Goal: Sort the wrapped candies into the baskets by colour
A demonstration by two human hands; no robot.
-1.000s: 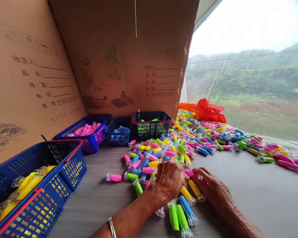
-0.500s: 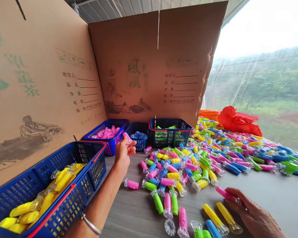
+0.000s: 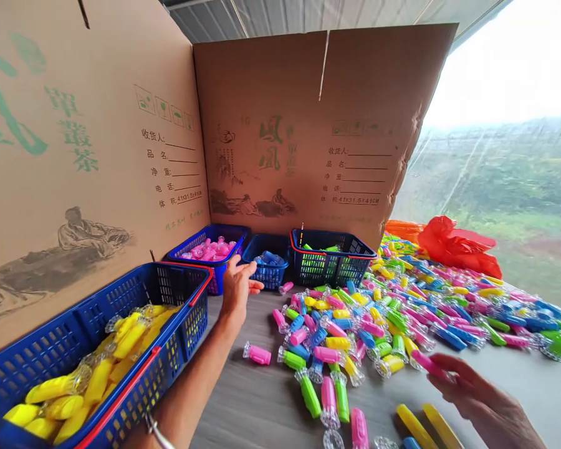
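emptied since the earlier frame, the left hand [image 3: 237, 293] now stands open, fingers spread and gripping nothing, just beside the blue basket [image 3: 219, 280] of pink tubes at about 11 o'clock. the right hand [image 3: 479, 399], low at 4 o'clock, pinches a pink tube [image 3: 429, 365] between thumb and fingers, right at the near edge of the mixed heap [image 3: 402, 312].

some sorting by colour shows already: the wide blue basket [image 3: 182, 293] at 10 o'clock holds yellow tubes with clear ring ends, the small navy basket [image 3: 266, 277] holds blue ones, and the red-rimmed navy basket [image 3: 318, 271] holds green — each only partly filled, as far as can be seen. far more is left: the heap spreads from about 12 o'clock out to 2 o'clock across the wooden table [image 3: 224, 405], its colours all mixed, while loose tubes lie in rough rows near the hands and a lone pink tube [image 3: 258, 354] sits apart at 12 o'clock. beyond the heap, at 1 o'clock, lies a red plastic bag [image 3: 458, 246], and cardboard box flaps [image 3: 280, 112] stand behind the baskets.
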